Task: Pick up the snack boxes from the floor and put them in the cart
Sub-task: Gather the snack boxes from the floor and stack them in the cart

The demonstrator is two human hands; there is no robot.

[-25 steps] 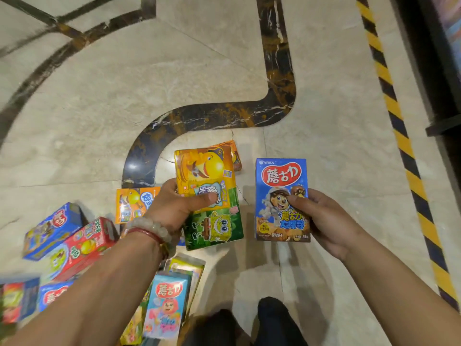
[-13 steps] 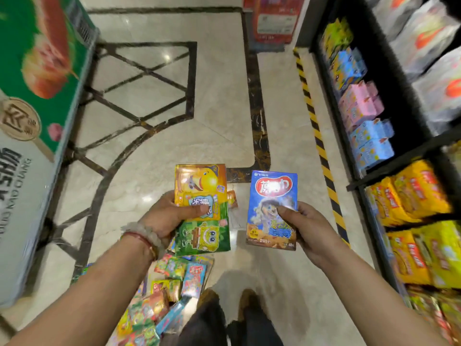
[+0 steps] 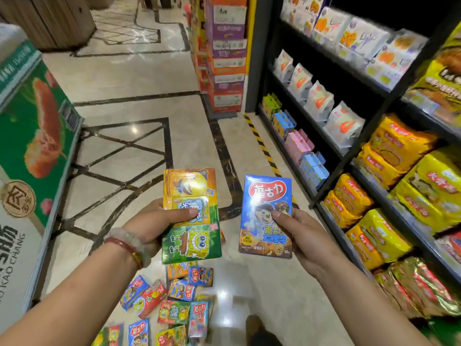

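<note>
Both hands are loaded, mid-frame! The left hand (image 3: pixel 159 222) grips a fanned stack of boxes, thumb clamped across the front: an orange-yellow box (image 3: pixel 189 188) on top and a green cartoon box (image 3: pixel 192 242) poking out below it; there may be a third tucked behind, the overlap makes that hard to call. Beaded bracelets (image 3: pixel 127 243) ring that wrist. Just to the right, apart from the stack, the right hand (image 3: pixel 304 236) pinches a blue snack box (image 3: pixel 265 216) upright, thumb on its face, fingers behind. Down at the bottom centre, a scatter of small snack boxes (image 3: pixel 172 303) lies on the marble floor (image 3: pixel 139 78), blue, red and green ones jumbled together, some overlapping. A dark shoe (image 3: pixel 259 330) shows beside them at the bottom edge. Black store shelves (image 3: pixel 349 151) fill the right side, packed with yellow and white bags. A green-sided freezer cabinet (image 3: pixel 32 136) runs along the left edge, and stacked cartons (image 3: pixel 224 53) stand at top centre.
</note>
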